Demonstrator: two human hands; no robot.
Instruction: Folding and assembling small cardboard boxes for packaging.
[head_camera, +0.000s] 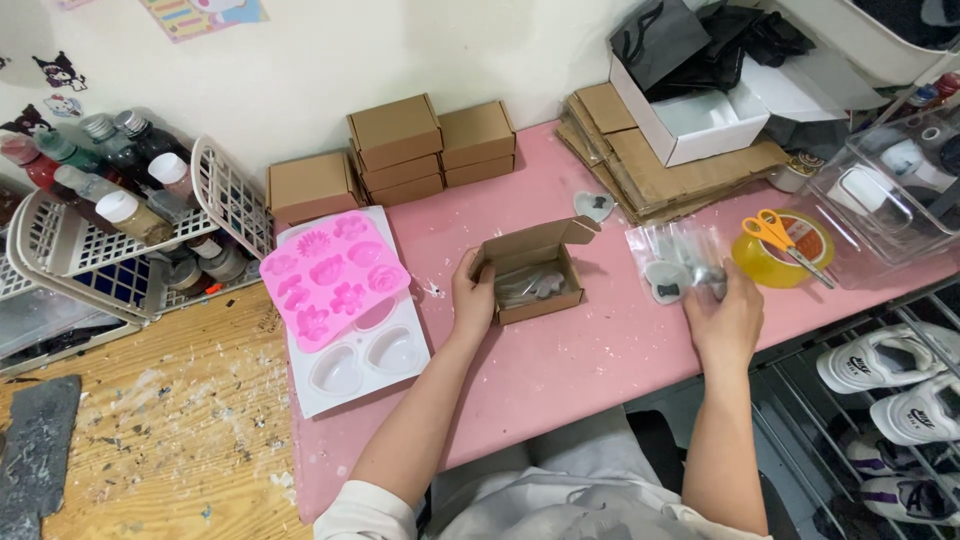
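Cardboard box (533, 270) steadied by left hand (472, 298); right hand (722, 315) grasps packets (672, 262).

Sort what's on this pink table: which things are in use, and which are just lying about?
In use: open cardboard box steadied by left hand; clear bags under right hand.

Lying about: pink mould, closed boxes, tape roll, scissors, bottles.

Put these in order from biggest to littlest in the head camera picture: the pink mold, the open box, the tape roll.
1. pink mold
2. open box
3. tape roll, with scissors lying on it

The left hand holds the box.
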